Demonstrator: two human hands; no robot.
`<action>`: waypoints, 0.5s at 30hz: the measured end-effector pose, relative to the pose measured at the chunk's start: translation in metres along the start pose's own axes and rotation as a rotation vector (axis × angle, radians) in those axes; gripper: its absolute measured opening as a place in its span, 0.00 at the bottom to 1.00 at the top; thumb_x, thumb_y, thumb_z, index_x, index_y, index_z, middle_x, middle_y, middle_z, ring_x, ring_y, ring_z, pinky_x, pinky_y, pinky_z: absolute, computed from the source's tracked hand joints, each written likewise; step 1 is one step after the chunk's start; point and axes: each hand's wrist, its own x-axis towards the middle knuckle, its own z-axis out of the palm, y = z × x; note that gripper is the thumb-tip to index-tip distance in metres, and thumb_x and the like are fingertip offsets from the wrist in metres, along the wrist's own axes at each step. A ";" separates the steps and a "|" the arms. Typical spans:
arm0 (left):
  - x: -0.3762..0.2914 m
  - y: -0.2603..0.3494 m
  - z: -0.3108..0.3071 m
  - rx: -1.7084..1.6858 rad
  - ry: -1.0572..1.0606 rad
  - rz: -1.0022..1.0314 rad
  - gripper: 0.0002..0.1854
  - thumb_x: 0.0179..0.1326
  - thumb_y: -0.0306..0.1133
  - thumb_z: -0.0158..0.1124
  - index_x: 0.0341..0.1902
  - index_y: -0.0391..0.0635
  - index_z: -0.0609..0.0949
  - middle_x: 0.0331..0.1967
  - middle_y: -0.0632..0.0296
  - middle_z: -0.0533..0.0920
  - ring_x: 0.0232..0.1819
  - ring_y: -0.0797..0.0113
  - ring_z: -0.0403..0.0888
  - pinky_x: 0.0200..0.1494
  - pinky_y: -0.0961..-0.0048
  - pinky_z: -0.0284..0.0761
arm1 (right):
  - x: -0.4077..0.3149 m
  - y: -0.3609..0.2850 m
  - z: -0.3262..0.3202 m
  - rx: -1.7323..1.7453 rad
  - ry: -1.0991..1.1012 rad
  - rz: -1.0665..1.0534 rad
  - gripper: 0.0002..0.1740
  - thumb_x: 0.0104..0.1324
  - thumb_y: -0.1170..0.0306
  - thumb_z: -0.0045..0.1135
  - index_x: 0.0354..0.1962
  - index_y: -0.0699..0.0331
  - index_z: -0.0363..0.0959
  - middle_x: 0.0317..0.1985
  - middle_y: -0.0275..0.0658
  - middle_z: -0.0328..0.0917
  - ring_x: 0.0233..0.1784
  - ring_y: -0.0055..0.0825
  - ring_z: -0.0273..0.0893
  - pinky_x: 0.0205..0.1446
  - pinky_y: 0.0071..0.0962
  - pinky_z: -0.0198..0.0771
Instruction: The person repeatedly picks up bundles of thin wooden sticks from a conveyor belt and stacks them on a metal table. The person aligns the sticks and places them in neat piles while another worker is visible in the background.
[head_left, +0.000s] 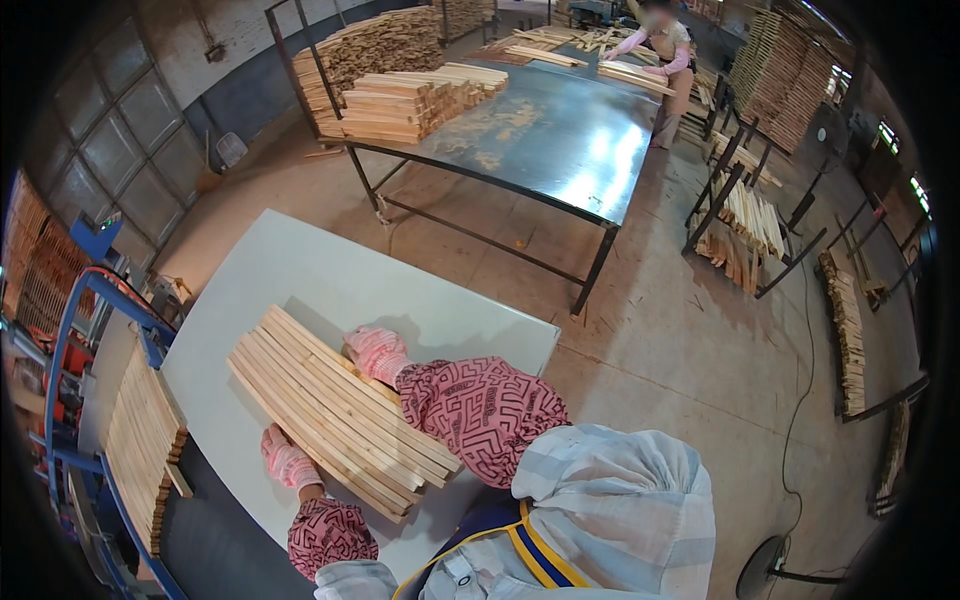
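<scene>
A layer of long pale wooden strips (330, 405) lies side by side on a light grey tabletop (480, 307). My left hand (287, 459), in a pink knit glove, presses against the strips' near left edge. On the opposite long edge, my right hand (377, 352) in a matching glove grips the side of the batch. The strips are held between both hands, their ends slightly uneven at the lower right. My right sleeve hides part of the far edge. Right-hand fingertips are partly out of sight.
Left of the tabletop, a blue-framed machine (75, 360) stands beside another row of strips (142, 450). Ahead, a metal table (540, 142) bears stacked wood (412, 101); a co-worker (667, 52) handles strips there. Racks (742, 217) and a cable (806, 375) are on the right.
</scene>
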 end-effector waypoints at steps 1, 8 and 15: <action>0.000 0.004 -0.003 -0.019 -0.020 -0.020 0.16 0.73 0.40 0.45 0.55 0.49 0.78 0.59 0.58 0.77 0.61 0.57 0.72 0.61 0.67 0.69 | 0.000 0.001 0.000 0.000 0.000 -0.001 0.14 0.66 0.69 0.47 0.47 0.59 0.76 0.54 0.43 0.76 0.50 0.45 0.81 0.45 0.47 0.78; 0.001 0.000 0.001 -0.186 -0.002 -0.117 0.15 0.72 0.39 0.46 0.53 0.48 0.78 0.58 0.57 0.78 0.61 0.56 0.72 0.60 0.67 0.69 | 0.001 -0.001 -0.001 -0.006 -0.038 0.002 0.15 0.66 0.68 0.48 0.49 0.58 0.75 0.54 0.43 0.76 0.52 0.44 0.80 0.45 0.47 0.79; -0.001 0.005 -0.004 -0.150 0.019 -0.045 0.17 0.71 0.41 0.47 0.50 0.46 0.80 0.53 0.56 0.79 0.56 0.54 0.73 0.58 0.65 0.69 | 0.000 -0.001 -0.004 -0.016 -0.054 0.011 0.14 0.66 0.68 0.50 0.48 0.58 0.75 0.54 0.42 0.75 0.53 0.44 0.79 0.45 0.47 0.79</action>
